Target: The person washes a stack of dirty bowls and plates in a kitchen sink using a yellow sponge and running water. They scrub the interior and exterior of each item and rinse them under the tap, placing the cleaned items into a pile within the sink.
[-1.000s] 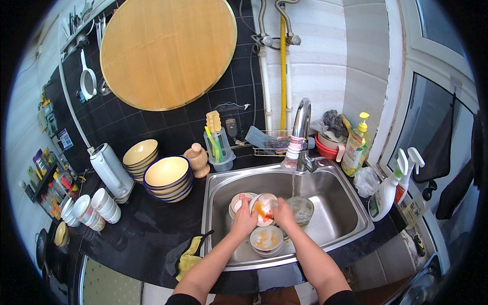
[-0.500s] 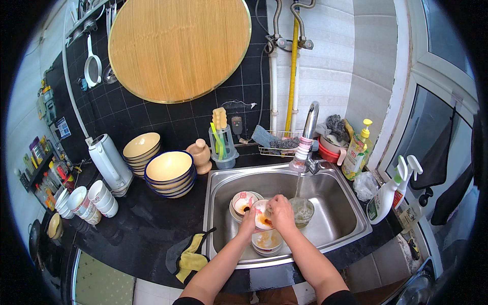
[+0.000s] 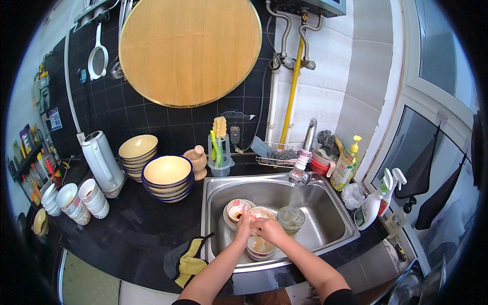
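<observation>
Over the steel sink [image 3: 325, 223], my left hand [image 3: 243, 230] grips the rim of a small white bowl [image 3: 263, 211] tilted toward me. My right hand [image 3: 269, 230] is closed, its fingers curled at the bowl's inside; whatever they may hold is hidden. Just left of it, a white bowl with a red pattern and dark residue [image 3: 236, 207] sits on other stacked bowls. Below my hands stands another stack of soiled white bowls [image 3: 261, 246]. Water runs from the faucet [image 3: 309, 136] into a clear glass bowl [image 3: 291, 218] at the right.
Stacked cream bowls [image 3: 168, 170], a wooden mortar [image 3: 198, 161], a white kettle [image 3: 101, 160] and stacked cups [image 3: 94, 195] line the left counter. A yellow-grey cloth [image 3: 190, 259] lies by the sink's left edge. Soap [image 3: 345, 165] and spray bottles [image 3: 373, 203] stand right.
The view has shifted. My right hand has lowered and closed in at the held bowl, covering the brown residue seen there before. My left hand keeps its grip on the bowl.
</observation>
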Action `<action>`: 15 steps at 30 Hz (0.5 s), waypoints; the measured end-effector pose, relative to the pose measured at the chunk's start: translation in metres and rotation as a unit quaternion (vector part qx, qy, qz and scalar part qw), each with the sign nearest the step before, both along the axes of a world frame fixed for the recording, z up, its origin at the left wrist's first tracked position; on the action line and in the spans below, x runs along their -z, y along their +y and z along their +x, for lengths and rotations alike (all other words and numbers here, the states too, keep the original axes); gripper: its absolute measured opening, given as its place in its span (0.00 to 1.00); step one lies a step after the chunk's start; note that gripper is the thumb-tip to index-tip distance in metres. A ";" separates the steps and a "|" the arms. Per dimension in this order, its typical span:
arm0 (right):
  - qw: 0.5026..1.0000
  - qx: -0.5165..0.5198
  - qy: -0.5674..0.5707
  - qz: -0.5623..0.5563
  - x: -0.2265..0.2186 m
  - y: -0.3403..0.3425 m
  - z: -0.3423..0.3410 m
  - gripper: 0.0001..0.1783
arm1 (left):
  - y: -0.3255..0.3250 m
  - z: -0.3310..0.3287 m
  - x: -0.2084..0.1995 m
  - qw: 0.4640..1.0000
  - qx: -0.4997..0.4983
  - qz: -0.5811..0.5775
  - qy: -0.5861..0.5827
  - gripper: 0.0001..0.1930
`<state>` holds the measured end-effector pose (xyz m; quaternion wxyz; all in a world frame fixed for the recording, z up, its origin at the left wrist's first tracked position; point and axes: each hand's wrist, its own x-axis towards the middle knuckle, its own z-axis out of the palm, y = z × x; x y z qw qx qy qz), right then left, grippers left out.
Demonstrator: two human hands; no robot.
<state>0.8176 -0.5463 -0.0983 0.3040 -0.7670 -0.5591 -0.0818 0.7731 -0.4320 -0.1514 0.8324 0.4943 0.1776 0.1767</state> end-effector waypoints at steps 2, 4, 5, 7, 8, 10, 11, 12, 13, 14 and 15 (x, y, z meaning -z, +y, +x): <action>0.972 0.078 -0.179 -0.131 -0.015 -0.007 0.005 0.04 | -0.001 -0.004 -0.007 1.000 0.016 0.004 0.017 0.30; 0.964 0.120 -0.218 -0.094 -0.019 -0.004 0.013 0.06 | -0.004 -0.003 -0.006 1.000 0.014 0.018 0.012 0.31; 0.964 0.139 -0.217 -0.061 -0.021 0.001 0.014 0.06 | -0.004 -0.001 -0.009 0.999 0.021 0.032 0.011 0.31; 0.977 0.117 -0.178 0.010 -0.031 0.010 0.011 0.07 | -0.010 -0.003 -0.019 0.998 0.029 -0.056 0.000 0.29; 0.987 0.097 -0.131 0.005 -0.032 0.013 0.005 0.08 | -0.009 -0.003 -0.018 0.999 0.013 -0.037 -0.011 0.30; 0.998 0.056 -0.037 -0.004 -0.032 0.016 -0.006 0.10 | -0.006 -0.002 -0.014 0.999 -0.020 0.000 -0.031 0.30; 0.998 0.031 0.051 0.015 -0.042 0.012 -0.021 0.13 | -0.009 -0.018 -0.042 1.000 -0.007 -0.007 0.006 0.30; 0.999 0.014 0.037 -0.020 -0.041 0.011 -0.023 0.14 | -0.005 -0.016 -0.034 0.999 -0.035 0.015 -0.001 0.30; 0.998 -0.003 0.022 -0.055 -0.038 0.003 -0.024 0.14 | 0.000 -0.009 -0.020 0.997 -0.063 0.037 -0.009 0.30; 0.996 -0.016 0.007 -0.089 -0.036 -0.007 -0.022 0.15 | 0.002 -0.005 -0.016 0.994 -0.088 0.059 -0.016 0.30; 0.979 0.020 -0.043 -0.197 -0.034 -0.014 -0.017 0.18 | 0.003 -0.003 -0.012 0.996 -0.079 0.007 -0.037 0.29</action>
